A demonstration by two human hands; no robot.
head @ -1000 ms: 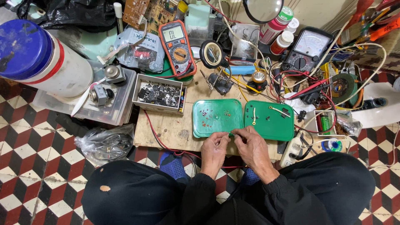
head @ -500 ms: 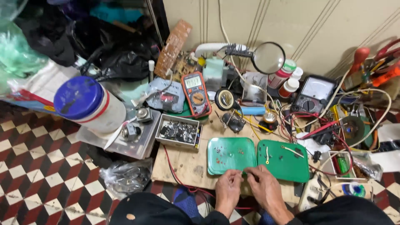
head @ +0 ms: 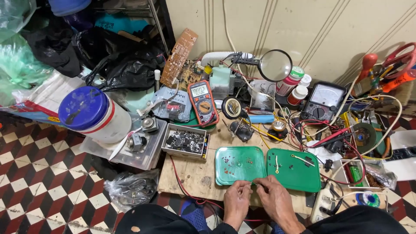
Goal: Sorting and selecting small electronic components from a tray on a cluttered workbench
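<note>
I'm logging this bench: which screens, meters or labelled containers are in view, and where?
Digital multimeter: centre back, orange-edged, grey screen.
Analog meter: right back, black, white dial.
Two bottles: beside magnifier, white and pink, green cap.
Jar: left, white, blue lid.

Worn on the head, looking down and forward at a messy wooden board (head: 195, 177), fairly close.

- Two green trays (head: 240, 167) side by side, speckled with tiny red bits.
- Red-and-white checkered floor (head: 39, 190), bold diamonds.
- White jar (head: 97, 115), blue lid, red band.
- Orange-cased multimeter (head: 203, 102).
- Tan circuit board (head: 178, 58).
- Black bags (head: 117, 56), glossy.
</note>
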